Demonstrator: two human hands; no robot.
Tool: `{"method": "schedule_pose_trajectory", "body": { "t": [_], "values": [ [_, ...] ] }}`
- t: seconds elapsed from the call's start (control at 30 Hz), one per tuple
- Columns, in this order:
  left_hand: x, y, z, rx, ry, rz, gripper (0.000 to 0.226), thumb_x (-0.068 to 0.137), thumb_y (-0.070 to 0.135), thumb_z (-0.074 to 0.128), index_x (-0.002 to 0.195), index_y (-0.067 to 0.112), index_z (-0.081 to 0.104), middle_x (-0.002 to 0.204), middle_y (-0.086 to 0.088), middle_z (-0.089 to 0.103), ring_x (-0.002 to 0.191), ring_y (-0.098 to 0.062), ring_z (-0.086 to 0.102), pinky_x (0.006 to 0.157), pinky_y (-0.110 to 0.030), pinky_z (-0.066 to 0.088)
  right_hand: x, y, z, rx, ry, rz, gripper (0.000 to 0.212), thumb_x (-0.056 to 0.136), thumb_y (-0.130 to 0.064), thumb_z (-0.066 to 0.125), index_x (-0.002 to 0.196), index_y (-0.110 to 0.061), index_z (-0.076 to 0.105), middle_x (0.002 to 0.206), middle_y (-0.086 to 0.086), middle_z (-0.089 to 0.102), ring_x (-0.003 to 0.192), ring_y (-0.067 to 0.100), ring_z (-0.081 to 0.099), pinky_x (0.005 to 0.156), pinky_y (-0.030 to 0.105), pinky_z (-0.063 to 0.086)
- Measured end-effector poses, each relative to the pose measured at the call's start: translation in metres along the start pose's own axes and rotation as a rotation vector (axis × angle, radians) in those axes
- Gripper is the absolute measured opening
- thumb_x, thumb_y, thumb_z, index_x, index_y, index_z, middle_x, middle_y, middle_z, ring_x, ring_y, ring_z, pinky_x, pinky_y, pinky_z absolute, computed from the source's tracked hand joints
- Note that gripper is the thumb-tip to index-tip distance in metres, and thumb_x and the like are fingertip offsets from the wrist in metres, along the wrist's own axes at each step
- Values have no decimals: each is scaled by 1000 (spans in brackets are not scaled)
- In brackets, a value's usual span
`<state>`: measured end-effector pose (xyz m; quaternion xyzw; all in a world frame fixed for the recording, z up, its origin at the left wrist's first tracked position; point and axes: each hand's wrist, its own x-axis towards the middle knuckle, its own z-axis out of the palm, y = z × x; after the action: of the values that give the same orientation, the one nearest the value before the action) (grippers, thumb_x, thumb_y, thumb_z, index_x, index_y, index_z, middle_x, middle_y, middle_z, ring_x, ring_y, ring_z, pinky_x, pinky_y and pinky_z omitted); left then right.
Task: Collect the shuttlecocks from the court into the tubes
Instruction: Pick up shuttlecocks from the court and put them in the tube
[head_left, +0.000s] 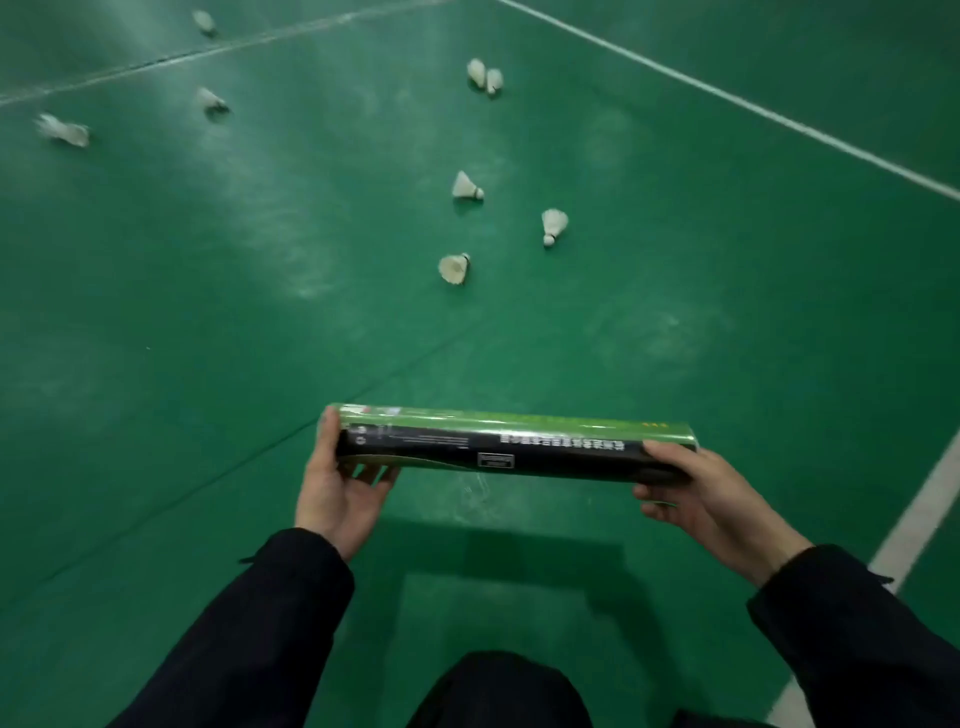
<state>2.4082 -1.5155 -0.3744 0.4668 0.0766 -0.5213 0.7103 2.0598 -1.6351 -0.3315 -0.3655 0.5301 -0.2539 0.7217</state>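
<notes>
1. The long green-and-black cardboard shuttlecock tube is held level across the body, above the green court floor, with both hands on it.
2. The left hand cups the left end, its grip wrapped round the tube's mouth with the fingers underneath; the right hand holds the other end, thumb on top and fingers curled below. Whether either end is capped I cannot tell.
3. Ahead on the floor lie the white feathered shuttlecocks: the nearest one on its side, two more just beyond, a touching pair further off, and others blurred well to the left.
4. Risk one: with the tube flat, an open end could let anything inside slide out once it tips.
5. Risk two: both hands are busy, so one must let go to pick up, and a one-handed grip near one end may let the tube swing or drop.
6. Risk three: feathers crush easily if a shuttlecock goes in skirt first.
</notes>
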Motion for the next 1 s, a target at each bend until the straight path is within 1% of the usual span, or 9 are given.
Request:
{"method": "schedule_pose_trajectory", "body": {
  "t": [0.2, 0.37, 0.43, 0.53, 0.73, 0.8, 0.87, 0.93, 1.0],
  "values": [
    [28, 40, 55, -6, -68, -11, 57, 83, 33, 80, 133, 10, 64, 113, -9, 79, 121, -29, 66, 90, -42, 59, 38, -51, 29, 171, 253, -66, 4, 99, -23, 64, 101, -20, 65, 96, 5, 68, 64, 17, 59, 48, 21, 54],
    [90, 27, 70, -25, -101, -130, 55, 82, 27, 83, 130, 6, 63, 128, -21, 73, 117, -33, 73, 86, -48, 63, 107, -61, 61, 128, 120, -3, 21, 92, -29, 64, 105, -14, 66, 87, 5, 60, 55, 13, 46, 45, 23, 42],
    [125, 24, 70, -32, -15, -108, 61, 80, 27, 83, 132, 6, 60, 120, -20, 76, 114, -33, 74, 85, -49, 63, 154, -65, 78, 45, 87, 15, 32, 87, -32, 67, 110, -10, 68, 88, 7, 62, 54, 13, 49, 47, 24, 40],
    [187, 35, 59, -54, 134, -37, 70, 89, 28, 78, 149, 4, 52, 121, -17, 76, 121, -32, 69, 98, -52, 57, 245, -75, 105, -64, 146, -56, 23, 100, -32, 60, 110, -12, 68, 101, 7, 70, 56, 15, 56, 51, 28, 43],
    [266, 87, 40, -93, 360, 42, 82, 83, 32, 79, 153, 4, 46, 157, -18, 51, 142, -35, 51, 104, -52, 53, 409, -90, 177, -310, 184, -144, 17, 107, -23, 49, 99, -19, 63, 115, 7, 69, 79, 15, 63, 68, 30, 53],
    [284, 101, 39, -111, 410, 51, 73, 86, 33, 77, 149, 7, 50, 152, -16, 56, 140, -34, 54, 101, -51, 54, 447, -89, 198, -457, 142, -175, 17, 107, -19, 49, 106, -24, 66, 128, 6, 64, 102, 19, 65, 90, 36, 56],
    [299, 112, 38, -128, 428, 60, 61, 89, 33, 75, 142, 12, 56, 143, -14, 65, 132, -31, 62, 94, -48, 57, 483, -88, 212, -738, 69, -239, 24, 106, -21, 52, 123, -27, 67, 151, 7, 47, 132, 21, 53, 117, 43, 41],
    [309, 118, 35, -129, 449, 68, 55, 91, 34, 75, 138, 12, 59, 136, -13, 70, 125, -30, 67, 90, -47, 60, 514, -88, 220, -1012, -10, -305, 34, 104, -27, 57, 137, -29, 63, 170, 6, 18, 148, 24, 38, 124, 40, 24],
    [313, 119, 31, -115, 444, 72, 45, 90, 35, 75, 129, 14, 63, 131, -13, 73, 120, -28, 72, 89, -47, 64, 537, -88, 226, -1241, -42, -394, 41, 104, -30, 58, 144, -26, 58, 173, 5, 8, 148, 27, 37, 119, 39, 28]
  ]
}}
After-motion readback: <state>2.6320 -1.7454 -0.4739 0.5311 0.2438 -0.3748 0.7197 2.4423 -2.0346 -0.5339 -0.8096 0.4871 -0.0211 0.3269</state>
